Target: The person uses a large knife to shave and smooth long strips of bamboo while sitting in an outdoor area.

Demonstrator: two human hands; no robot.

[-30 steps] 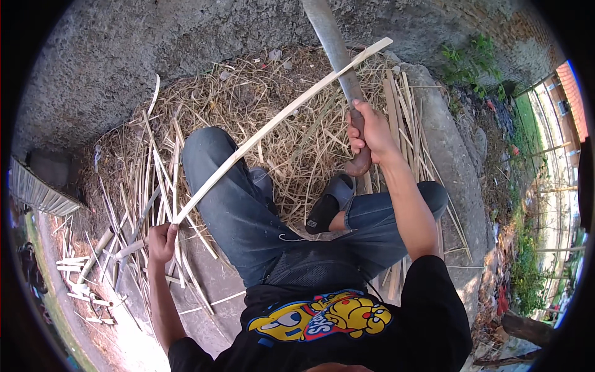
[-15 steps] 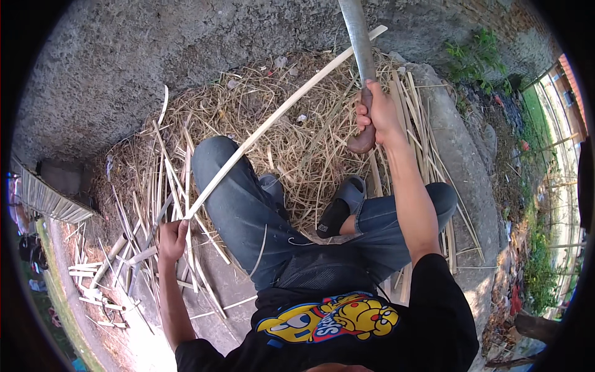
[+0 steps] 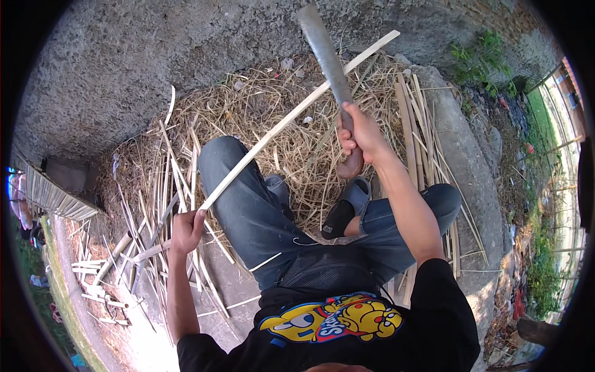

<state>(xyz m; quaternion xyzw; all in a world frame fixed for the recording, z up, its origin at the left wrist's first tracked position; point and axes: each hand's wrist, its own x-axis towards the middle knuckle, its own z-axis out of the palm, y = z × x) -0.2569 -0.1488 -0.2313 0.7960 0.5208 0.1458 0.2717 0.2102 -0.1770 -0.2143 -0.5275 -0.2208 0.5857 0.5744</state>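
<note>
My left hand (image 3: 188,230) is closed round the near end of a long pale bamboo strip (image 3: 273,132), beside my left knee. The strip slants over that knee and away to the far right. In my right hand (image 3: 364,133) is a machete (image 3: 323,53), gripped by its brown hooked wooden handle. Its grey blade points away and to the left, crossing in front of the strip toward the strip's far end. Whether blade and strip touch, I cannot tell.
Shavings (image 3: 297,149) cover the ground between my sandalled feet. Split bamboo strips (image 3: 414,133) lie on the right, with several more strips and cut bamboo pieces (image 3: 118,254) on the left. A rough grey wall (image 3: 167,49) rises beyond. Plants (image 3: 483,62) grow at the far right.
My right hand has moved left and slightly nearer, and the machete now leans further left across the strip. My left hand, still on the strip, has shifted slightly right.
</note>
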